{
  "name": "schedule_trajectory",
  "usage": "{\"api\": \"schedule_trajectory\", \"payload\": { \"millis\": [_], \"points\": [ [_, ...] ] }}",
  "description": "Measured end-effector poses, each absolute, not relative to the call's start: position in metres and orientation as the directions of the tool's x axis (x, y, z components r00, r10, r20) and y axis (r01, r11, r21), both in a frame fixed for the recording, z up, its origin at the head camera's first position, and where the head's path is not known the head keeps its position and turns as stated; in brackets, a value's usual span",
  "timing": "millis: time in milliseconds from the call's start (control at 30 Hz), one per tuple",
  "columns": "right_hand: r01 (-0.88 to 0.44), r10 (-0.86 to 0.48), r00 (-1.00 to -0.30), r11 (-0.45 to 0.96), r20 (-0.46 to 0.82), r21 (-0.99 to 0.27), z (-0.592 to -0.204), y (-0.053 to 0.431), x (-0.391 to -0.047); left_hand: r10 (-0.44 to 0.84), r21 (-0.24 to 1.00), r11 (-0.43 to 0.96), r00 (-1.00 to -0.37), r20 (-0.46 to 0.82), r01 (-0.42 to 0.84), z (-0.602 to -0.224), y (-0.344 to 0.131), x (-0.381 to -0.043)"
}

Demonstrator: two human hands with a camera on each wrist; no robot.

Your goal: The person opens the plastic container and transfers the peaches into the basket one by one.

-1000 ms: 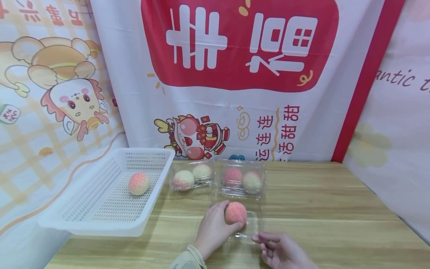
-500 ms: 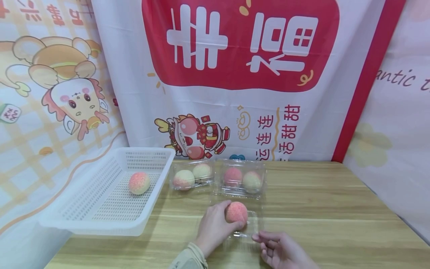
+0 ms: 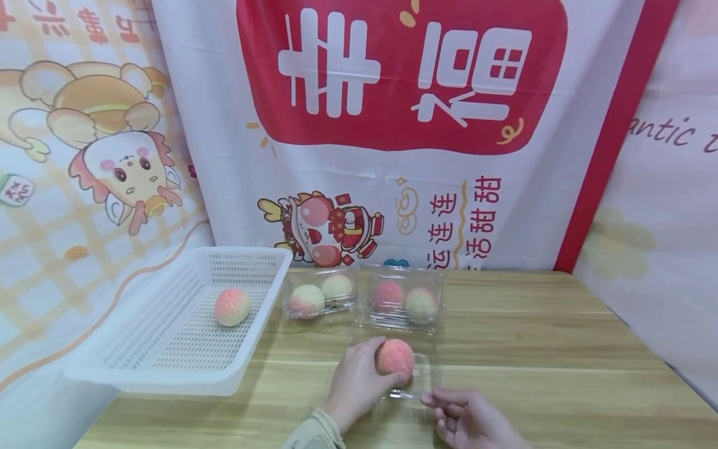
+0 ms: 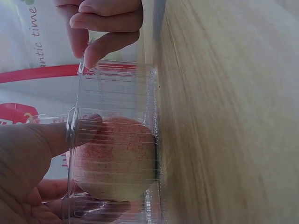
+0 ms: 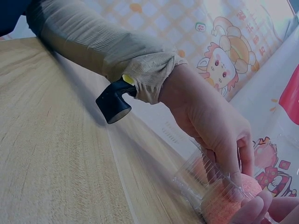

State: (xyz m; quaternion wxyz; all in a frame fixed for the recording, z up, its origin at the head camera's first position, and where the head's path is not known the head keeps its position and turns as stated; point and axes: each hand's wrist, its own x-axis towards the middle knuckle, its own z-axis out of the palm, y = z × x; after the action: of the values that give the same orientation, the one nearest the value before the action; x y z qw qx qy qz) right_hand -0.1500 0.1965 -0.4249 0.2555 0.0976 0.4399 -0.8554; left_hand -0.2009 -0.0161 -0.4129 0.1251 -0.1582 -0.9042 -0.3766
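My left hand (image 3: 356, 381) holds a pink, speckled ball (image 3: 396, 355) between thumb and fingers, inside a clear plastic clamshell box (image 3: 423, 374). In the left wrist view, the ball's lower part (image 4: 119, 184) looks cream-coloured, and it sits low behind the ribbed box wall (image 4: 117, 88). At the box's near right corner, my right hand (image 3: 470, 413) pinches the rim with thumb and forefinger; its other fingers are curled. The box's lid side lies away from me, partly hidden by glare and the left hand.
A white perforated basket (image 3: 224, 381) at the left contains one pink-and-cream ball (image 3: 232, 307). Behind the hands stand two clear boxes, a left one (image 3: 331, 308) and a right one (image 3: 405, 318), each with two balls. The wooden table (image 3: 538, 349) meets a printed cloth (image 3: 505, 206) at the back.
Almost nothing differs. The ball and left hand have shifted very slightly to the right and toward me; the right hand keeps its place at the box corner.
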Motion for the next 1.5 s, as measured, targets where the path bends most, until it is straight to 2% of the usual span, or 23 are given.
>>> {"api": "schedule_trajectory", "payload": {
  "millis": [867, 1500],
  "points": [
    [0.542, -0.404, -0.829, -0.411, -0.386, -0.733, -0.4270, 0.1997, -0.1521, 0.194, 0.678, 0.608, -0.905, 0.378, 0.414, -0.4142, -0.0194, -0.2008],
    [0.535, -0.367, -0.842, -0.469, -0.395, -0.703, -0.4247, 0.1982, -0.1515, 0.201, 0.715, 0.559, -0.905, 0.375, 0.421, -0.4116, -0.0205, -0.1976]
  ]
}}
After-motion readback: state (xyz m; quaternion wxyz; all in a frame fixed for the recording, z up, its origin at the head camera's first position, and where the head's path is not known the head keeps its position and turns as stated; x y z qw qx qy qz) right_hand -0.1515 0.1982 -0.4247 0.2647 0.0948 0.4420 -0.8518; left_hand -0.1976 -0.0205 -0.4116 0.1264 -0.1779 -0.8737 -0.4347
